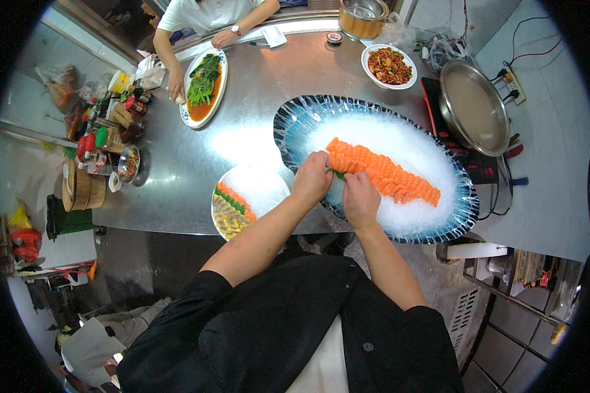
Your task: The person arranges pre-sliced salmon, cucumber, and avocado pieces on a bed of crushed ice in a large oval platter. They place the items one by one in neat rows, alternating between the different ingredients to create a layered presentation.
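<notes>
Rows of sliced raw salmon point(383, 172) lie on a bed of crushed ice point(418, 147) in a large blue oval platter with a ribbed rim point(295, 123). At the near left end of the slices, my left hand point(313, 178) and my right hand point(361, 199) are close together. Both sets of fingers pinch a small green leaf point(340, 175) between them, right beside the salmon; most of it is hidden by the fingers. A round white plate point(270, 179), left of my forearm, carries more ice, salmon slices, a green strip and yellow-edged slices point(228, 216).
Across the steel table point(255, 98), another person's hands touch an oval plate of green vegetables point(204, 88). A bowl of chopped red food point(389, 68) stands beyond the platter. To the right, a steel pan point(474, 105) sits on a cooktop point(477, 167). Condiment jars point(109, 140) crowd the left.
</notes>
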`<state>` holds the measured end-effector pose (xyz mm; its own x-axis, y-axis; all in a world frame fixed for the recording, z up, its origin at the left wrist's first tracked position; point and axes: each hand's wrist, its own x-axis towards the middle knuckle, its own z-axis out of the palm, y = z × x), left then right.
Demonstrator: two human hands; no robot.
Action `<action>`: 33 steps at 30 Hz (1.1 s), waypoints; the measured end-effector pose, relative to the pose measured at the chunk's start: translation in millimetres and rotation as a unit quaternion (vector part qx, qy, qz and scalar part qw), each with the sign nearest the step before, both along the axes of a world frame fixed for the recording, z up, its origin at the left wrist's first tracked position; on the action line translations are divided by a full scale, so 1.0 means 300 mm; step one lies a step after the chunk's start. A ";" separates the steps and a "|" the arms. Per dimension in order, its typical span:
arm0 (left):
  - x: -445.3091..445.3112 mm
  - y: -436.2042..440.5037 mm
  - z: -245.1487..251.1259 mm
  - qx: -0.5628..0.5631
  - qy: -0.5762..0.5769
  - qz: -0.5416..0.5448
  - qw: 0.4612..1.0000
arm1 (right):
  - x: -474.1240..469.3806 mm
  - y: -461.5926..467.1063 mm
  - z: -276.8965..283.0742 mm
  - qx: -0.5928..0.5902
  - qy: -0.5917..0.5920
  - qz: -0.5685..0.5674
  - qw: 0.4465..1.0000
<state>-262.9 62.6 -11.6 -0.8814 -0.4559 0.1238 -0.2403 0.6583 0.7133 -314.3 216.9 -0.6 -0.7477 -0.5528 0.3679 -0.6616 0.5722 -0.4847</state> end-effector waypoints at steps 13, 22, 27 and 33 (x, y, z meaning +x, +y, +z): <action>0.037 -0.008 0.102 0.051 0.063 0.044 0.996 | 0.040 0.034 0.056 -0.044 -0.051 -0.004 0.998; 0.615 -0.324 0.076 0.065 -0.007 0.289 0.955 | 0.225 -0.104 0.005 -0.018 -0.345 0.257 0.903; 0.824 -0.433 0.079 0.028 -0.105 0.235 0.966 | 0.307 -0.239 -0.110 0.081 -0.326 0.230 0.913; 0.770 -0.402 0.027 -0.041 -0.152 0.055 0.986 | 0.376 -0.262 -0.168 0.094 -0.232 0.158 0.955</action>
